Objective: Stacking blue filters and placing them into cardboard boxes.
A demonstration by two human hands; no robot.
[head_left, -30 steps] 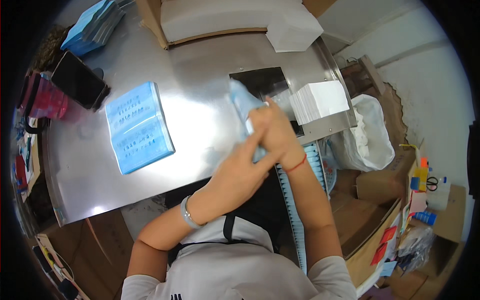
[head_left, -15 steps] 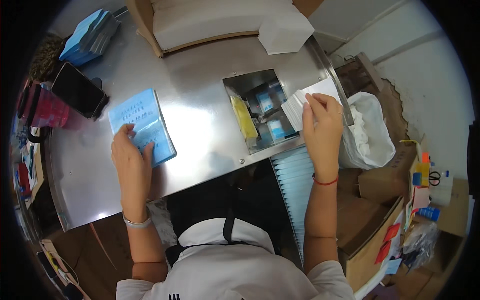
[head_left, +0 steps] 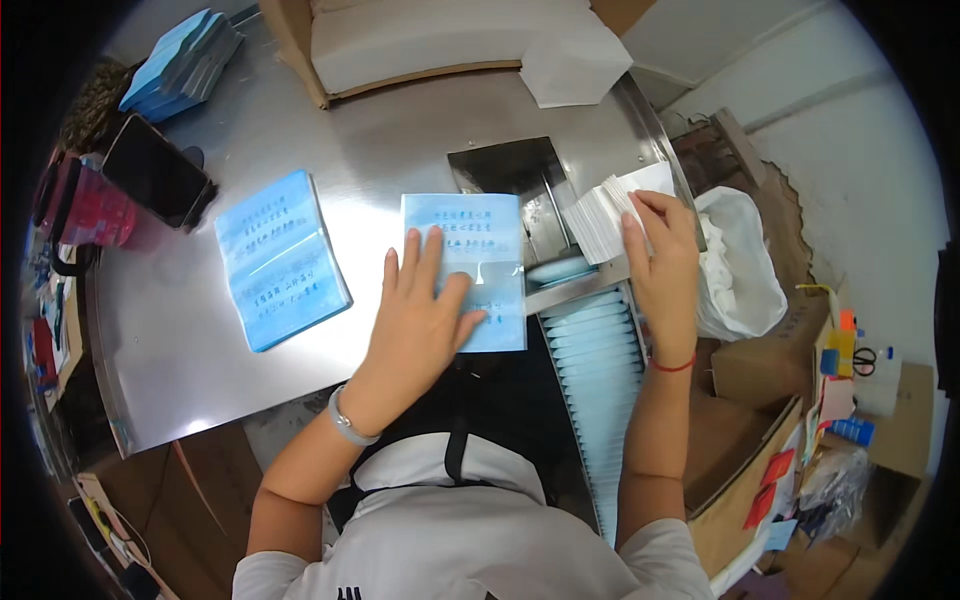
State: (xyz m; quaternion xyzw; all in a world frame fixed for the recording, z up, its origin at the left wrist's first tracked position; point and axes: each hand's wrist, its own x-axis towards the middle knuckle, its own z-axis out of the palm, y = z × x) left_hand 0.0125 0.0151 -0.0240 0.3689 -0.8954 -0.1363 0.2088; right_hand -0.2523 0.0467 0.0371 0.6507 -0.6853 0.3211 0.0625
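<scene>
A blue printed packet (head_left: pixel 500 270) with a clear glossy front lies flat near the front edge of the metal table, partly over the recessed opening. My left hand (head_left: pixel 420 315) rests on it palm down, fingers spread. To its left, a stack of similar blue packets (head_left: pixel 280 260) lies on the tabletop. My right hand (head_left: pixel 665 260) is at the right end of a fanned pile of white paper slips (head_left: pixel 600 222), thumb and forefinger pinching its edge. How many slips they grip cannot be made out.
A slot (head_left: pixel 520 170) is cut into the metal table (head_left: pixel 370 150). Below its edge runs a channel of pale blue packets (head_left: pixel 600 370). A phone (head_left: pixel 155 175), pink cup (head_left: pixel 95 205) and more blue packets (head_left: pixel 180 65) stand left. A white-lined bin (head_left: pixel 745 265) and cardboard boxes (head_left: pixel 765 350) are right.
My left hand has moved right from the blue stack, and a packet now lies under it, covering part of the slot. My right hand has shifted slightly right along the paper slips.
</scene>
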